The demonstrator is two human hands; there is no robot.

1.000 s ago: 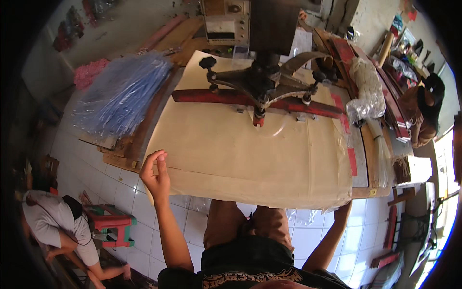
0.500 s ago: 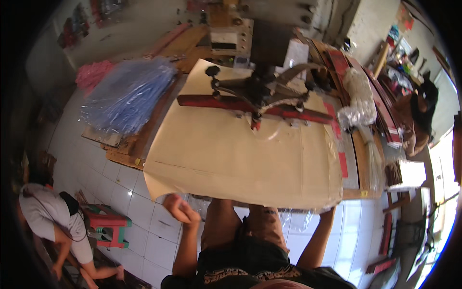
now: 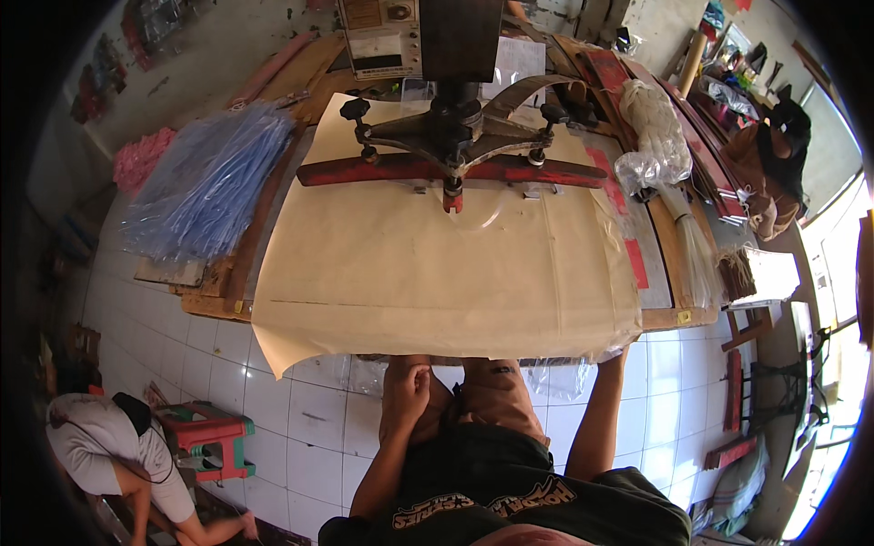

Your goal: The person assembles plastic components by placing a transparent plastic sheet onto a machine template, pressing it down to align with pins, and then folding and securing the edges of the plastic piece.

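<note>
A large tan sheet [image 3: 410, 282] lies over the worktable, its near left corner hanging past the edge. Above it is a press with a dark metal bracket [image 3: 451, 136] and a long red bar [image 3: 364, 171]. My left hand [image 3: 414, 387] is off the sheet, over my thigh, fingers curled in with nothing visible in them. My right hand [image 3: 615, 353] is at the sheet's near right corner, beside some clear plastic. Its fingers are mostly hidden there, so I cannot make out their grip.
Bluish clear plastic bags [image 3: 205, 182] are piled left of the sheet, pink material [image 3: 143, 159] behind them. A wrapped white bundle [image 3: 655, 132] lies at right. A person [image 3: 118, 446] bends near a red and green stool [image 3: 208, 437] at lower left; another person [image 3: 783, 155] is at far right.
My left hand has moved from beside the sheet's near left corner rightward to my thigh. My right hand stays at the near right corner. The whole view has shifted slightly.
</note>
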